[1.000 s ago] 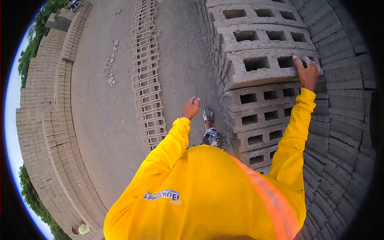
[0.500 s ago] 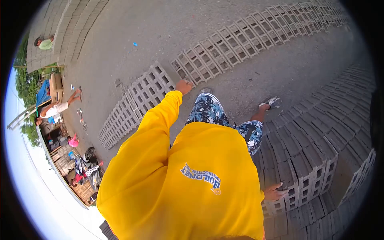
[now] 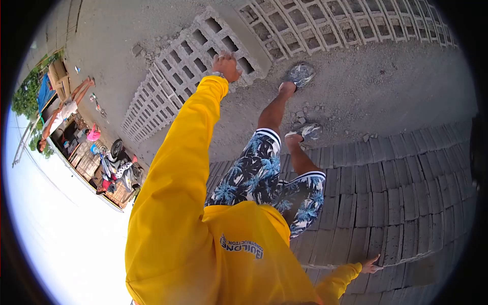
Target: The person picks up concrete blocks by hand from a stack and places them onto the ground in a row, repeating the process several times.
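Note:
A row of grey concrete hollow blocks (image 3: 183,61) stands on the ground with the holes facing up. My left hand (image 3: 226,67), at the end of a stretched yellow sleeve, is on the block at the row's near end, fingers curled over its edge by the holes. Far to the right, my right hand (image 3: 371,265) has its fingers stretched out and holds nothing. It overlaps the top edge of a large stack of hollow blocks (image 3: 356,198) in this view.
Another row of hollow blocks (image 3: 325,30) runs off to the upper right. Between row and stack are my feet (image 3: 301,74) on gritty ground. At the left are a person in white shorts (image 3: 63,112), a person in pink (image 3: 93,133) and a motorcycle (image 3: 118,165) by a shelter.
My left hand has shifted from beside the row's end onto the end block's top. My body has turned and leaned, and both feet now show. My right hand has moved along the stack.

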Demonstrator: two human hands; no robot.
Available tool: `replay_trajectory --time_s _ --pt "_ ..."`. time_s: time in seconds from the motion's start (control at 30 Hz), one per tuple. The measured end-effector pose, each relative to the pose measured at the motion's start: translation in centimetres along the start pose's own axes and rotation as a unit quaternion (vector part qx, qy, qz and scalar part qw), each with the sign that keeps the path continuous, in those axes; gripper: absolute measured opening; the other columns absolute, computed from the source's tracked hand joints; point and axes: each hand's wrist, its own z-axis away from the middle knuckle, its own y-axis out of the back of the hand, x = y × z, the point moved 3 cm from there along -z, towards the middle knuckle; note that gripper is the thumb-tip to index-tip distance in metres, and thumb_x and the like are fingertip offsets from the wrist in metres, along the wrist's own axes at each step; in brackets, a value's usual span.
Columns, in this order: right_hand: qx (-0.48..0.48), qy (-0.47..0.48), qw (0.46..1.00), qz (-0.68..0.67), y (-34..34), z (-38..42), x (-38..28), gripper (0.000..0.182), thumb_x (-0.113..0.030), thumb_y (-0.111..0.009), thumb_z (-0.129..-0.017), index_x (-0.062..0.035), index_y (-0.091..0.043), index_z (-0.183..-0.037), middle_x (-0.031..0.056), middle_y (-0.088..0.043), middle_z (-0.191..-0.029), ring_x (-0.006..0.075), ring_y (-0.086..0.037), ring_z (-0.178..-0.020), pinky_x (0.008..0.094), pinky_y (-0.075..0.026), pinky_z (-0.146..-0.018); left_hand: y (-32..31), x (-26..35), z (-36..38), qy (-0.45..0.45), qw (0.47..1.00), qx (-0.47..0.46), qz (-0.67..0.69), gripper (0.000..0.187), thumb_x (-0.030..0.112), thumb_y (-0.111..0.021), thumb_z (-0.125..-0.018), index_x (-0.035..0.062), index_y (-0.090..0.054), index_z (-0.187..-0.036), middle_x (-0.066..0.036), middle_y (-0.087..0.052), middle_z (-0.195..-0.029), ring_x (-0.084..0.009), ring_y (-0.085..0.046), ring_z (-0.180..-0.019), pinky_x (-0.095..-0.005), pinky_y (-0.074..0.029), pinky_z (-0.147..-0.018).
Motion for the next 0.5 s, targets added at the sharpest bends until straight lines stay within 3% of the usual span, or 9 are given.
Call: replay_trajectory --time_s 0.1,0.3,0.33,0.43,0.47,0.5 --pt "-0.014 -0.005 1.0 -0.01 -1.2 -0.6 0.2 0.105 -0.07 -0.064 -0.079 -0.01 -0.024 -0.156 0.0227 -0.045 -0.13 0.0386 -0.045 -0.119 0.0511 -0.042 -0.099 -3.9 0.3 -4.2 -0.057 0.995 0.064 -0.059 0.071 0.053 -0.057 -0.09 -0.0016 -0.054 -0.134 -0.02 -0.054 -0.139 -0.0309 -0.034 -0.143 -0.05 -0.014 -0.121" --pt "-0.014 -0.01 1.0 0.01 -2.0 -1.4 0.3 0.1 -0.067 -0.063 -0.08 -0.0099 -0.027 -0.155 0.0234 -0.04 -0.143 0.04 -0.042 -0.128 0.049 -0.038 -0.107 -4.9 0.4 -7.8 -0.018 0.997 -0.076 -0.023 0.067 0.054 -0.062 -0.083 -0.0034 -0.064 -0.117 -0.022 -0.064 -0.124 -0.0301 -0.052 -0.128 -0.0454 -0.01 -0.121" --pt "-0.01 -0.004 1.0 0.004 -1.6 -1.0 0.3 0.1 -0.067 -0.063 -0.081 -0.0099 -0.027 -0.154 0.0229 -0.039 -0.146 0.0398 -0.041 -0.13 0.0486 -0.037 -0.109 -4.9 0.4 -7.9 0.001 0.999 -0.032 -0.02 0.062 0.052 -0.066 -0.079 -0.0025 -0.068 -0.108 -0.022 -0.067 -0.115 -0.0303 -0.058 -0.119 -0.0444 -0.01 -0.121" --pt "-0.002 0.025 1.0 0.014 -1.3 -1.4 1.0 0.095 -0.067 -0.06 -0.083 -0.011 -0.03 -0.154 0.02 -0.036 -0.151 0.0379 -0.039 -0.134 0.0493 -0.033 -0.112 -5.0 0.2 -7.9 0.023 0.999 -0.037 -0.005 0.055 0.047 -0.069 -0.079 -0.0004 -0.069 -0.107 -0.021 -0.068 -0.11 -0.0284 -0.061 -0.115 -0.0444 -0.009 -0.122" --pt "0.0 0.027 1.0 0.009 -1.2 -1.1 1.6 0.093 -0.067 -0.059 -0.084 -0.0113 -0.031 -0.153 0.0195 -0.036 -0.152 0.0374 -0.038 -0.135 0.0496 -0.032 -0.113 -4.5 0.4 -7.8 0.019 1.0 0.01 0.015 0.053 0.045 -0.07 -0.077 0.0003 -0.07 -0.105 -0.021 -0.068 -0.107 -0.0292 -0.063 -0.111 -0.0433 -0.01 -0.122" --pt "0.003 0.029 1.0 0.0 -1.1 -1.0 1.7 0.092 -0.066 -0.059 -0.084 -0.0117 -0.031 -0.153 0.019 -0.036 -0.153 0.0369 -0.038 -0.136 0.0498 -0.031 -0.113 -3.8 0.7 -8.2 0.043 0.999 -0.026 0.015 0.053 0.045 -0.07 -0.076 0.0006 -0.07 -0.105 -0.021 -0.069 -0.106 -0.0293 -0.064 -0.109 -0.0428 -0.011 -0.122"
